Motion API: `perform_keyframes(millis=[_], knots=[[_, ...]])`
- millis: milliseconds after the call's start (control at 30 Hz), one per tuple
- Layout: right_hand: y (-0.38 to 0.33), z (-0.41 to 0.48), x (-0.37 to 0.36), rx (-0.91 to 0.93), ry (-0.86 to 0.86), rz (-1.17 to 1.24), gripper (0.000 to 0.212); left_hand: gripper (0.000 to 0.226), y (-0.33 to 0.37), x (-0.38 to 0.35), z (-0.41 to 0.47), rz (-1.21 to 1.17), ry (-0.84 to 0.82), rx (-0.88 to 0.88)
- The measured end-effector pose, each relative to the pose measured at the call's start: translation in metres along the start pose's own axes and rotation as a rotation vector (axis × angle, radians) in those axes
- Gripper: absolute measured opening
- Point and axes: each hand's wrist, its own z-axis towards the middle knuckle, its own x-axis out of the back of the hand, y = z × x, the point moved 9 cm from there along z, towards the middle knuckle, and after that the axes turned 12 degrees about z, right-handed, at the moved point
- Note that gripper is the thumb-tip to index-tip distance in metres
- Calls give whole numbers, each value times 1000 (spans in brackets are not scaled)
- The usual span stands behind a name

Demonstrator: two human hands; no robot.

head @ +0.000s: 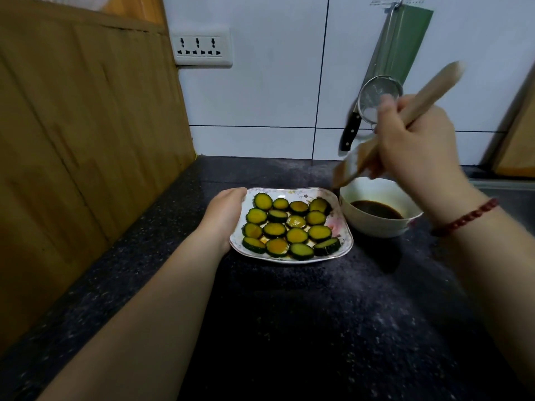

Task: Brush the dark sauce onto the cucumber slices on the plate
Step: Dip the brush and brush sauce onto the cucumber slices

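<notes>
Two hands engaged. Left hand (224, 215) sits at the left rim of the plate (346, 244), fingers curled onto the edge, steadying it on the tabletop (289, 314). Cucumber slices (289, 227) lie just right of those fingers, most already glazed brown. Bowl (379, 231) of dark sauce (376, 213) stands just beside the plate. Right hand (417, 143) hovers above it, fingers clamped on the brush (434, 86). The brush's long axis runs upper-right to lower-left, bristles (blurred) pointing down-left near the bowl's left rim. Slices lie down-left of the right fingers, so the next stroke likely heads that way.
</notes>
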Motion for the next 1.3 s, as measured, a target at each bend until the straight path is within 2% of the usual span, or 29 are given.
perform_keyframes(millis=[100, 167, 333, 500, 700, 933, 1067, 1167, 1300], knots=[[15, 12, 20, -26, -1, -321, 42, 29, -1, 2, 1, 0, 19, 8], [30, 17, 21, -94, -66, -419, 42, 27, -1, 1, 0, -6, 18, 7], [68, 16, 5, -221, -242, -539, 43, 27, -1, 2, -1, -12, 26, 16], [90, 14, 8, -302, -270, -643, 39, 27, 0, 2, -2, -1, 24, 20], [89, 12, -2, -240, -308, -743, 23, 29, 0, 4, -3, 2, 31, 26], [90, 10, -2, -243, -311, -754, 21, 17, 1, 2, -6, -10, 34, 37], [86, 10, -2, -248, -329, -733, 27, 19, 2, 2, -7, 3, 35, 31], [77, 14, 3, -231, -294, -670, 39, 23, 2, 3, -6, 0, 36, 26], [59, 19, 14, -204, -203, -521, 42, 21, 2, 2, -7, -6, 30, 21]])
